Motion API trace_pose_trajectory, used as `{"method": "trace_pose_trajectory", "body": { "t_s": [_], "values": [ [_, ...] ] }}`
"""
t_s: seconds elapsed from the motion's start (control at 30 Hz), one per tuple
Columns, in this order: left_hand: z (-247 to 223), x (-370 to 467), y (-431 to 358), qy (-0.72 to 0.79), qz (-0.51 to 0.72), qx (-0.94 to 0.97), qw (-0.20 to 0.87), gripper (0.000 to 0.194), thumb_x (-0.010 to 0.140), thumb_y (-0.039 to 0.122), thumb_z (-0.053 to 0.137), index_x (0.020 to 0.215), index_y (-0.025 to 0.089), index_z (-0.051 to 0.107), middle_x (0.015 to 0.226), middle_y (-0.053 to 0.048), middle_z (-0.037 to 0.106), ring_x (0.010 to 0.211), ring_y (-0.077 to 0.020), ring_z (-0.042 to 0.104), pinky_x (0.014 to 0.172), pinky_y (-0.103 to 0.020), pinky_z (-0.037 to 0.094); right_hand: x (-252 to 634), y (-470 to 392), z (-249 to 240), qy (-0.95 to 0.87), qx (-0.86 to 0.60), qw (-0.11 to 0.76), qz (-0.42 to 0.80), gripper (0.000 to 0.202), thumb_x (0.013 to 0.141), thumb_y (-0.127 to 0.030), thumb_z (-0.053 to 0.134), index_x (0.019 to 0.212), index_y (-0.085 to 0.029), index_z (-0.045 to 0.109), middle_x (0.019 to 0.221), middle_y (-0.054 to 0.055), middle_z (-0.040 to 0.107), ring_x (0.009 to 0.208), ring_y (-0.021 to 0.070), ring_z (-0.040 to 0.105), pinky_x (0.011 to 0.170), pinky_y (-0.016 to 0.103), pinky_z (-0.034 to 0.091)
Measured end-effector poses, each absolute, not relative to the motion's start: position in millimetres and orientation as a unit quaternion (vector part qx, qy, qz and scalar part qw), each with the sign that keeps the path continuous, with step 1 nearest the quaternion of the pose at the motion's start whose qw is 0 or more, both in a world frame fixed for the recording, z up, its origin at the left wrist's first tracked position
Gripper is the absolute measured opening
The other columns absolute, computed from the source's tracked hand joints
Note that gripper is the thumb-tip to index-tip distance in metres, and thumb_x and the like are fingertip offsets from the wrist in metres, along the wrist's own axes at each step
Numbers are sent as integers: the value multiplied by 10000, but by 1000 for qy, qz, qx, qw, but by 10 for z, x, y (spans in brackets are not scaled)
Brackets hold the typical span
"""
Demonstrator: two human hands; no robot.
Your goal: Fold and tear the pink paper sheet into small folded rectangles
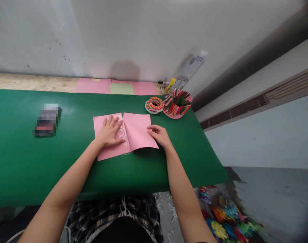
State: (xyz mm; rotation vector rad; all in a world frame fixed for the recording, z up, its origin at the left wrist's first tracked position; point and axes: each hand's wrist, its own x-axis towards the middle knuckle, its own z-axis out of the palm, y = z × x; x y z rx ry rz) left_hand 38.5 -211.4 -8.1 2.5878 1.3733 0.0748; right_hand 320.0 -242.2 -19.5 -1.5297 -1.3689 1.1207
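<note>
A sheet of pink paper (138, 131) lies on the green table, split by a straight line down its middle. Flat on its left half, my left hand (110, 132) presses down with fingers spread. Beneath those fingers is a clear plastic ruler (121, 133) with round cut-outs, partly hidden, its edge along the line. My right hand (157, 134) pinches the right edge of the paper between thumb and fingers. That right half is bent up, and its lower edge stands off the table, casting a shadow.
Rings of folded paper (155, 104) and a round holder of folded paper pieces (178, 103) sit at the back right. Behind them a clear bottle (189, 72) leans by the wall. More pink sheets (93, 86) lie along the back edge. A blurred-out object (47, 119) is at left.
</note>
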Motion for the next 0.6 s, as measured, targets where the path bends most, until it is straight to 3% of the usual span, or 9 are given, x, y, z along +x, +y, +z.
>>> {"method": "trace_pose_trajectory", "body": {
  "t_s": [0.2, 0.4, 0.6],
  "values": [
    [-49, 388, -2114, 465, 24, 878, 108, 961, 727, 709, 492, 1456, 140, 230, 1531, -169, 174, 1402, -407, 37, 1112, -552, 19, 3207, -2421, -213, -543, -599, 396, 435, 280, 683, -378, 660, 873, -173, 661, 692, 3, 571, 602, 119, 468, 582, 269, 374],
    [-43, 387, -2099, 464, 19, 879, 110, 962, 723, 705, 501, 1451, 129, 245, 1526, -181, 177, 1402, -408, 41, 1111, -553, 30, 3197, -2460, -190, -556, -603, 396, 413, 276, 736, -417, 610, 863, -177, 662, 822, 48, 658, 697, 150, 554, 666, 299, 427],
    [-61, 380, -2093, 464, 25, 878, 112, 959, 721, 710, 499, 1445, 130, 254, 1520, -188, 189, 1403, -405, 38, 1112, -552, 34, 3157, -2583, -119, -550, -616, 376, 420, 261, 709, -417, 621, 836, -191, 653, 658, 16, 618, 577, 139, 511, 553, 280, 409]
  ]
}}
